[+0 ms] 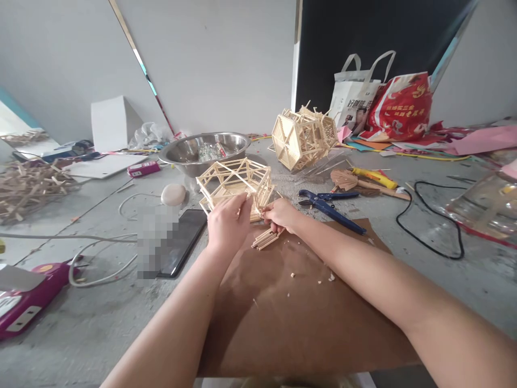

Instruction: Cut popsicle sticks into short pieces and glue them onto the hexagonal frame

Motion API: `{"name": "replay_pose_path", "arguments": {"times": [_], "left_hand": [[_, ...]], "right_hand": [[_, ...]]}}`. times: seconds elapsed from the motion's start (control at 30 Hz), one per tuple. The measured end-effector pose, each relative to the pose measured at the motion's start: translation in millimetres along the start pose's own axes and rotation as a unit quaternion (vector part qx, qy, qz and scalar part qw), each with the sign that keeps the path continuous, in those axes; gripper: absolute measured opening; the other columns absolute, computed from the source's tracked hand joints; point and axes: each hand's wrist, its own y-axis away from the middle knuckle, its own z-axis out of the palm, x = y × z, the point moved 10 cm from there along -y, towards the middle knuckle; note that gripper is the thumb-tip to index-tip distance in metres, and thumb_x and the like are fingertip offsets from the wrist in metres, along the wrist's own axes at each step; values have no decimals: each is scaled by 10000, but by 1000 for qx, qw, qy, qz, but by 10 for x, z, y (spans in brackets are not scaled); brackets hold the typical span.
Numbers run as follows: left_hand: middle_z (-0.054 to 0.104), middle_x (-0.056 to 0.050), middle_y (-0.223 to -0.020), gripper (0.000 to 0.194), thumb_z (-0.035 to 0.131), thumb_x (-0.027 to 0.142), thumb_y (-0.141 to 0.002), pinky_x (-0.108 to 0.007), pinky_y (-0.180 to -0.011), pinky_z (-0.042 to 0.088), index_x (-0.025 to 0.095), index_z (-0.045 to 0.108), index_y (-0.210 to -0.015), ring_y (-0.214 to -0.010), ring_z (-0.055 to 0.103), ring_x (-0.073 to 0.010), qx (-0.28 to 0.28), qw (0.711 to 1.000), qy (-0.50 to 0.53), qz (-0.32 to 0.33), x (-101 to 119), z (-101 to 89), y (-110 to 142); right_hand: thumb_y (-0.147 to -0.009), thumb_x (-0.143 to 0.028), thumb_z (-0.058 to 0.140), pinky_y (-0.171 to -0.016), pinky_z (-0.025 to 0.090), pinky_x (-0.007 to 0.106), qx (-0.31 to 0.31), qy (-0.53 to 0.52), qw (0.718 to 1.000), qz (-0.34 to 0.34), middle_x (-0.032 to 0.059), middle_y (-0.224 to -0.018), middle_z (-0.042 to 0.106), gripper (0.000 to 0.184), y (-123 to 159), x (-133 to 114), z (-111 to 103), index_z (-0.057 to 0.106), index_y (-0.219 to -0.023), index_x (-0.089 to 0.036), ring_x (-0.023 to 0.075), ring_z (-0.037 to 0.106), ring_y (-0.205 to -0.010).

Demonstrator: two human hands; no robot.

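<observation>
A pale wooden stick frame [234, 180], built like an open lattice, rests at the far edge of a brown cardboard sheet [291, 307]. My left hand [228, 223] is closed against the frame's near side, fingers curled on its sticks. My right hand [280, 214] is closed too, pinching a small bundle of short wooden sticks [266, 238] right beside the frame's right corner. A second, rounder stick model [302, 137] stands farther back.
Blue-handled cutters [329, 207] lie right of my hands. A steel bowl [204, 151] sits behind the frame, a dark phone [181, 242] to the left, a black cable [428, 226] to the right. Loose sticks [28, 186] pile far left; bags [388, 105] stand at the back.
</observation>
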Motion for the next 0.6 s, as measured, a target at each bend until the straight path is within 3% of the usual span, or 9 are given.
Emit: {"name": "replay_pose_path", "arguments": {"times": [0.1,0.2,0.4,0.6], "left_hand": [[611,-35,-697,282,361,325,-788,-236,-725,342,178,591,-719,-761,523,-147,54,998,0,43,32,-106,-14],[628,-17,-759,259,362,309,-794,-293,-848,288,199,576,-698,-857,531,-158,53,996,-15,71,33,-63,-26],[603,-4,-710,289,307,294,-814,-281,-781,328,196,516,-641,-723,531,-136,14,996,-36,76,35,28,-41],[575,-4,-673,275,308,285,-811,-279,-779,327,193,498,-634,-676,506,-128,15,996,-34,79,34,19,-35]], "right_hand": [[-679,-129,516,-314,371,188,13,-42,999,10,-25,-419,497,62,-27,-2,-7,512,-620,-146,73,453,-303],[-668,-118,542,-352,412,190,19,-26,999,8,-25,-440,514,37,-39,3,-5,516,-654,-140,74,482,-332],[-643,-173,563,-372,376,194,44,93,994,-32,-19,-374,492,36,-77,-31,-37,583,-630,-145,88,457,-336],[-599,-253,576,-536,384,206,108,212,965,-112,17,-548,599,102,-44,-205,-97,621,-592,-161,147,552,-600]]}}
